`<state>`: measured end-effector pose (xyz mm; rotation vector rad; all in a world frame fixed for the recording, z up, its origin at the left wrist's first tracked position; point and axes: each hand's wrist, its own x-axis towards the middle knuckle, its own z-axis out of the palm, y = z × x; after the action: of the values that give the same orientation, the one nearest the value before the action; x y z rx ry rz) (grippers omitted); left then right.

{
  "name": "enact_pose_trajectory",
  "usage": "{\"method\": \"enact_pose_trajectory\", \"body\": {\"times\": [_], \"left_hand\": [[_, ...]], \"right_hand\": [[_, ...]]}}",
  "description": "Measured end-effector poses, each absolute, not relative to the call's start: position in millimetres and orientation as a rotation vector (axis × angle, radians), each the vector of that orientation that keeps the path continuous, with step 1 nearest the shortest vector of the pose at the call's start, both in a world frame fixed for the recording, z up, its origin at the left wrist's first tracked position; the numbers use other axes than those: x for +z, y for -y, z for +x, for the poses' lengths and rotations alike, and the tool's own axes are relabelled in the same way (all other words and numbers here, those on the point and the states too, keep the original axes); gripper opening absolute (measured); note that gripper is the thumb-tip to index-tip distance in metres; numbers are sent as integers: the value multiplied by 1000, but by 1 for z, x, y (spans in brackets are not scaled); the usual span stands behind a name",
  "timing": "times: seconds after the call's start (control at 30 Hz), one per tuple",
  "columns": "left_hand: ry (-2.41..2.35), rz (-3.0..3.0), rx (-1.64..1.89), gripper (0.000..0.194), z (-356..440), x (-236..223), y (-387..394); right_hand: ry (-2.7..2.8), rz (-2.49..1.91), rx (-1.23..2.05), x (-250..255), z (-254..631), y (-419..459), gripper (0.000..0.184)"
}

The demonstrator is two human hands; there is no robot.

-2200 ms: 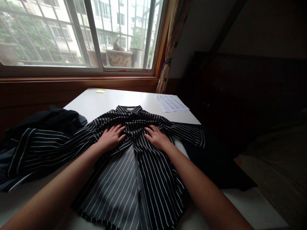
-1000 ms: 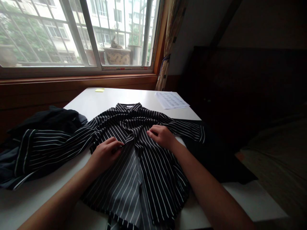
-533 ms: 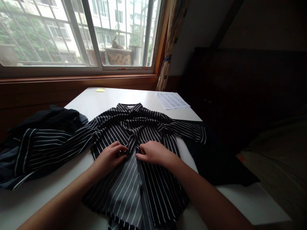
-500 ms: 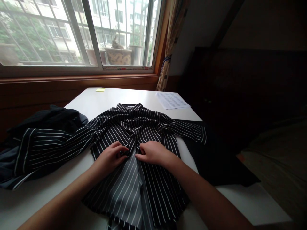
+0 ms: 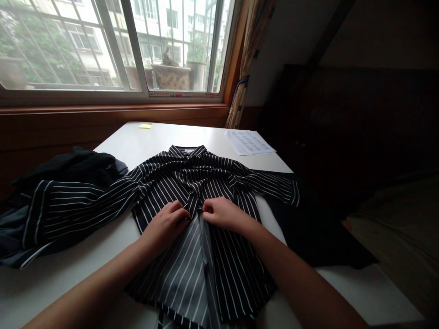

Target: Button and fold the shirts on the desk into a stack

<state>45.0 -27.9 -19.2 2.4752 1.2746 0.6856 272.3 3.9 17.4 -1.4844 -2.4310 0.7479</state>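
Note:
A black shirt with white stripes [image 5: 236, 265] lies spread on a white table [image 5: 161, 132], its collar toward the window and both sleeves stretched sideways. Below the chest its front parts, showing the greyish inner side of the back panel. My left hand [image 5: 169, 221] pinches the front edge on the left side of this opening. Opposite it, my right hand [image 5: 221, 212] has its fingers closed on the other front edge. Only a small gap separates the two hands. Whatever lies right under the fingertips, such as a button, is hidden.
Dark clothes [image 5: 72, 169] are heaped at the left, partly under a sleeve. Another dark cloth [image 5: 308, 228] hangs over the table's right side. Printed sheets [image 5: 248, 142] and a yellow sticky note [image 5: 146, 125] lie toward the far edge, before a barred window [image 5: 171, 45].
My hands have come slightly closer together at the shirt's front opening, and the right fingers have curled in more tightly. The view has shifted a little.

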Motion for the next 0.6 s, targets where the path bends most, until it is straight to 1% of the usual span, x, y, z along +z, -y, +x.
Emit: {"method": "enact_pose_trajectory", "body": {"times": [0.1,0.27,0.47,0.6], "left_hand": [[-1273,2458,699,10,44,-20,27],[-1214,2431,748,5,44,-22,26],[-1125,2396,816,8,43,-18,26],[-1121,2289,925,6,38,-16,27]], "right_hand": [[2324,-1429,899,19,276,-10,14],[2185,-1341,1034,22,281,-15,15],[1879,-1290,1494,24,280,-14,19],[1729,-1201,1662,29,274,-10,21]]}}
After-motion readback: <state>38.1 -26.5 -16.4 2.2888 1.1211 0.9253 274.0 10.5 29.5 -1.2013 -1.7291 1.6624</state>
